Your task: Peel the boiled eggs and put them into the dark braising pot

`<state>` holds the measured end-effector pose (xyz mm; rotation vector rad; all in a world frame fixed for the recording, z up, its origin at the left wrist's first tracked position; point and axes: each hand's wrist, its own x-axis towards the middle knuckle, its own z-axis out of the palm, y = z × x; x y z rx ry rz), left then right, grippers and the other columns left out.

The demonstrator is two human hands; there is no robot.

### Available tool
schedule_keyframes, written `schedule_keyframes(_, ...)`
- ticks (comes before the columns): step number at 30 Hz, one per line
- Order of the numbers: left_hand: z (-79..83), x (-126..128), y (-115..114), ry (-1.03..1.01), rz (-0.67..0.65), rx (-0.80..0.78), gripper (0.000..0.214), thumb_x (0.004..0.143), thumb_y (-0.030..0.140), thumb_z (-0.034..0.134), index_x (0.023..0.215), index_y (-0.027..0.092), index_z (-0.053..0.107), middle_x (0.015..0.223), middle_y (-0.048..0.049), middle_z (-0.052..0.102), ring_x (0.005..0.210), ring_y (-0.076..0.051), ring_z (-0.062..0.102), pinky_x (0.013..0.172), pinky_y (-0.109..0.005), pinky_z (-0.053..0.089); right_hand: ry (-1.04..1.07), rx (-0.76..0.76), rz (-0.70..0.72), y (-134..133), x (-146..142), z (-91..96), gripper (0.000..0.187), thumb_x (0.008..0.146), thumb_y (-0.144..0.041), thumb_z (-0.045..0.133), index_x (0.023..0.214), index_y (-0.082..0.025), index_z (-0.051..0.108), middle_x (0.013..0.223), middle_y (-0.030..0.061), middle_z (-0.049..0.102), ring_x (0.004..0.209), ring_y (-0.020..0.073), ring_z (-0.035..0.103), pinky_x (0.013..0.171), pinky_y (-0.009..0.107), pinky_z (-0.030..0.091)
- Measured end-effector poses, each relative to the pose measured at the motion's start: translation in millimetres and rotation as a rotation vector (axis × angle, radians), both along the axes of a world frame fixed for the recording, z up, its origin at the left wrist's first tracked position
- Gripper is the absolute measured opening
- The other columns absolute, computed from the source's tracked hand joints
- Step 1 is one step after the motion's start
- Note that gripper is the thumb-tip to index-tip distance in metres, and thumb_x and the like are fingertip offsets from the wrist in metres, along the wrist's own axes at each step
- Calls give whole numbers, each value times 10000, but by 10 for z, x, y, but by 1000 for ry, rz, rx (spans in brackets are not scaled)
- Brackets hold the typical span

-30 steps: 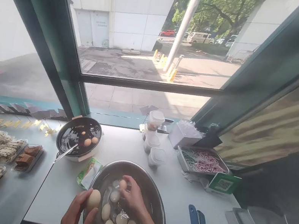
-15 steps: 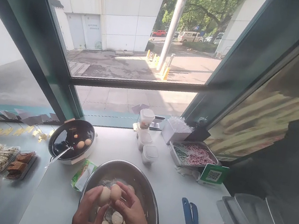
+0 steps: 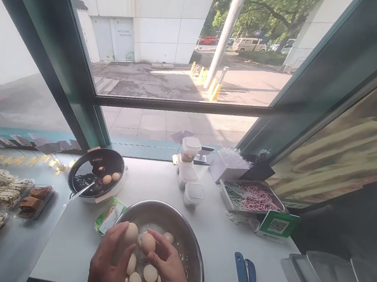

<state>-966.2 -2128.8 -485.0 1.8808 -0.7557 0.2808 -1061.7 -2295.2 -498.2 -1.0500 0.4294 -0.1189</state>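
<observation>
Your L hand gripped the 1st egg; your R hand pinched the 2nd egg just beside it, w/ the steel bowl & more eggs below. Light, even finger pressure seemed best, esp. if wet; knocks risked cracks.

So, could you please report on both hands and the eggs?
Left hand holds one egg, right hand another. More eggs in the metal bowl. Nothing visibly blocking.

Pale egg beside tan egg, above basin
</observation>
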Motion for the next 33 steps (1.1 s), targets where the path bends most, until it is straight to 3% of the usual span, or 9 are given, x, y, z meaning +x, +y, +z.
schedule_keyframes(5,-6,-10,77,22,-121,28,426,933,222,680,1353,290,651,1288,-85,744,1195,-254,723,994,-361,634,21,48,-8,58,55,-122,752,630,-575,952,1300,-319,725,1248,88,755,1136,336,703,1024,477,542)
schedule_keyframes(8,-11,-66,81,97,51,-52,427,928,276,698,1351,296,650,1309,-91,732,1214,-272,707,1030,-398,608,30,88,-14,87,70,-178,740,658,-565,939,1320,-329,709,1302,86,718,1132,333,711,1011,486,563)
schedule_keyframes(12,-22,-166,75,209,25,-88,322,919,346,714,1238,311,717,1236,-76,760,1181,-275,714,1026,-407,593,32,123,-35,105,78,-164,655,711,-539,915,1302,-340,714,1346,80,695,1199,330,686,1054,497,559)
schedule_keyframes(15,-15,-197,85,305,108,-102,359,874,409,761,1215,304,722,1247,-85,754,1196,-301,697,1043,-435,567,47,96,-40,118,91,-135,669,718,-559,905,1314,-333,704,1289,94,729,1196,329,680,999,469,571)
schedule_keyframes(21,56,-121,113,920,-86,-348,564,885,566,710,1349,252,644,1384,-129,683,1104,-287,730,988,-414,571,33,163,-8,150,92,-41,665,747,-558,886,1342,-341,683,1338,90,720,1209,324,690,1078,483,522)
schedule_keyframes(24,98,-72,172,1137,-135,-450,636,889,601,698,1392,222,613,1207,-135,752,915,-240,745,902,-390,572,69,143,-32,162,76,17,648,743,-533,894,1327,-333,696,1410,87,664,1254,334,666,1080,481,533)
schedule_keyframes(28,153,-52,246,1049,-202,-417,690,834,552,785,1409,255,546,900,-48,769,831,-217,720,817,-342,575,75,134,-48,192,87,14,724,660,-494,952,1314,-314,697,1319,89,675,1164,348,713,1032,486,556)
schedule_keyframes(30,172,-45,263,892,-134,-312,644,855,504,774,1412,290,529,998,-49,774,881,-229,732,837,-354,590,61,135,-51,207,96,-16,734,631,-471,972,1295,-310,703,1273,85,680,1131,352,729,987,471,568)
schedule_keyframes(33,163,-13,272,638,-140,-61,505,878,497,737,1317,265,650,1291,-114,728,1159,-307,701,1011,-439,572,27,130,-34,215,95,-57,719,639,-458,971,1291,-299,712,1290,97,677,1097,339,736,954,468,581)
